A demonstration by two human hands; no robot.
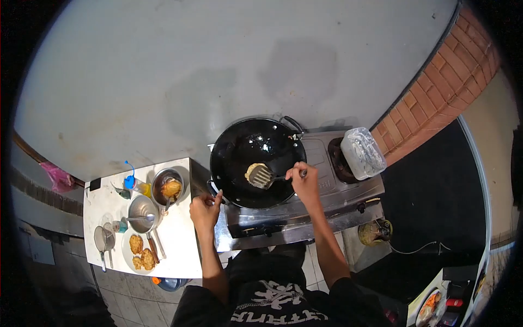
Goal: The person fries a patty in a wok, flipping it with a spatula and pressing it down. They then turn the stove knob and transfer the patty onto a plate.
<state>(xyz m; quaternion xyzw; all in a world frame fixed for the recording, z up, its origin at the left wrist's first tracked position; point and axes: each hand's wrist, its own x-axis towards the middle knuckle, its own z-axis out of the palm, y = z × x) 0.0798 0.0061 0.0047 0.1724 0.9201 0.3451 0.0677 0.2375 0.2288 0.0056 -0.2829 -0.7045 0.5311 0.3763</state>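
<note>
A black wok (239, 147) with some oil in it sits on the left side of the stove. My right hand (303, 182) is closed around the handle of a slotted spatula (263, 177), whose head lies on a pale yellow fritter (249, 173) inside the wok. My left hand (205, 211) is at the lower left rim, with thumb and curled fingers at the wok's side handle (212, 188); it appears to grip it, though the contact is partly hidden.
A plastic container (364, 153) stands over the right burner. The white table (180, 256) on the left holds metal bowls (143, 207), a plate (128, 253) of fried pieces, a strainer (103, 238) and a blue-capped bottle (131, 182). A gas cylinder (370, 233) stands lower right.
</note>
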